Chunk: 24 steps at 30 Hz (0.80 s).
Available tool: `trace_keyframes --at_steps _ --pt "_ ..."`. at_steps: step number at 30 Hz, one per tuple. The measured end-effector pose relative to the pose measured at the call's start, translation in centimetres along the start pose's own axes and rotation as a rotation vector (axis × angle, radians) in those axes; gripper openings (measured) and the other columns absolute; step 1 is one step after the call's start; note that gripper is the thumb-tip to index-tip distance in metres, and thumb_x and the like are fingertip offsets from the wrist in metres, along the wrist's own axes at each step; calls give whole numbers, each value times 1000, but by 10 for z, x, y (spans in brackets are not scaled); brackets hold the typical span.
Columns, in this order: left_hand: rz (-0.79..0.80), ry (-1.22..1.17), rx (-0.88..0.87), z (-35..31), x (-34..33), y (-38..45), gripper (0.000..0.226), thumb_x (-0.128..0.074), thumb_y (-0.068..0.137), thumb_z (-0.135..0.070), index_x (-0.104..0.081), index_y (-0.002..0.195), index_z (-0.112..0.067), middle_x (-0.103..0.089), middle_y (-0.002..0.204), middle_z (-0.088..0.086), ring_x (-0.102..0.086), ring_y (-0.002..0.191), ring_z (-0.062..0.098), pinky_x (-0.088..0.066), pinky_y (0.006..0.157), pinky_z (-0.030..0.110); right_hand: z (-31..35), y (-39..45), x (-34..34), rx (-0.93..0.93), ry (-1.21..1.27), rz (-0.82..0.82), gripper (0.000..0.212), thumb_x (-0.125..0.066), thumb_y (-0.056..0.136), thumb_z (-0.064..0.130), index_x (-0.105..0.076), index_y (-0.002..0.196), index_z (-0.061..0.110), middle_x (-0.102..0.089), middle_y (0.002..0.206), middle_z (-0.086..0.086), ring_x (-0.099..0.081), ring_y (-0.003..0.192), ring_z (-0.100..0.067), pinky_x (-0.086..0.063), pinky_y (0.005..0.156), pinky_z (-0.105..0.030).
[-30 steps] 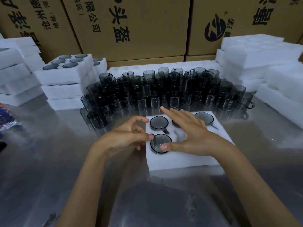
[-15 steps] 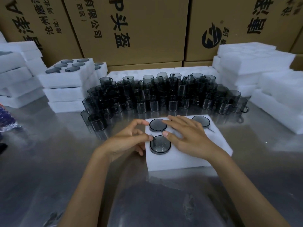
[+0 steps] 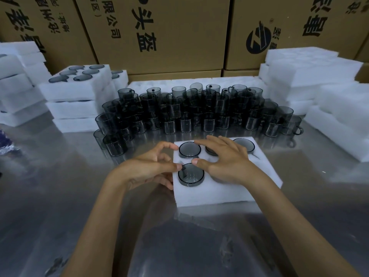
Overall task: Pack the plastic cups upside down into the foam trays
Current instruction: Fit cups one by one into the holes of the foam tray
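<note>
Brown cartons (image 3: 159, 33) printed with black characters wall off the far side of a shiny metal counter (image 3: 60, 186), which mirrors the things standing on it.

On the near middle of the counter lies a white foam tray (image 3: 219, 192). The left hand (image 3: 147, 168) rests at the tray's left edge, its fingers loosely curled; the grip holds nothing, and its thumb tip touches the rim of the near-left cup (image 3: 191, 174), which sits upside down in its pocket. The right hand (image 3: 225, 162) lies flat over the middle of the tray with straight fingers, its thumb tip at the far edge of that same cup. Its fingers reach over a far-middle cup (image 3: 210, 151), mostly hidden under them. A far-left cup (image 3: 189, 149) and a far-right cup (image 3: 246, 143) also sit upside down in the tray.

Beyond the tray stands a dense crowd of smoky loose cups (image 3: 199, 112) with handles, spread across the counter's width. Behind them lies a low row of foam (image 3: 179, 84). To the far left is a stack of trays (image 3: 79, 100), the top one filled with cups, and further left more foam blocks (image 3: 18, 80). On the right, foam slabs (image 3: 319, 76) are piled high, reaching toward the near right.
</note>
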<state>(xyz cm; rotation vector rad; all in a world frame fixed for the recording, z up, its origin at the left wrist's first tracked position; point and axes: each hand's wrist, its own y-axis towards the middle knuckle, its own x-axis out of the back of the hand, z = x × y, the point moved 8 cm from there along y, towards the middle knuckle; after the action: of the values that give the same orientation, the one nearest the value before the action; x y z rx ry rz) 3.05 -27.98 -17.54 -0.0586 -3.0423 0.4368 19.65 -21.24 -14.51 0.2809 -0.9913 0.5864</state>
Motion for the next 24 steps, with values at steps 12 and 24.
trace_keyframes --at_steps 12,24 --pt "-348 206 -202 -15 41 -12 21 -69 93 -17 -69 107 -33 -68 84 4 -63 68 17 -53 56 30 -9 1 2 -24 137 -114 53 -65 79 70 -49 129 64 -31 157 28 -14 148 -2 -7 115 -43" --pt "-1299 487 -218 -33 165 -35 41 -61 87 -6 -57 128 -8 -43 139 25 -37 133 39 -32 112 40 -13 4 5 -1 315 -204 19 -48 93 65 -65 99 61 -48 145 27 -26 142 1 -5 97 -25"
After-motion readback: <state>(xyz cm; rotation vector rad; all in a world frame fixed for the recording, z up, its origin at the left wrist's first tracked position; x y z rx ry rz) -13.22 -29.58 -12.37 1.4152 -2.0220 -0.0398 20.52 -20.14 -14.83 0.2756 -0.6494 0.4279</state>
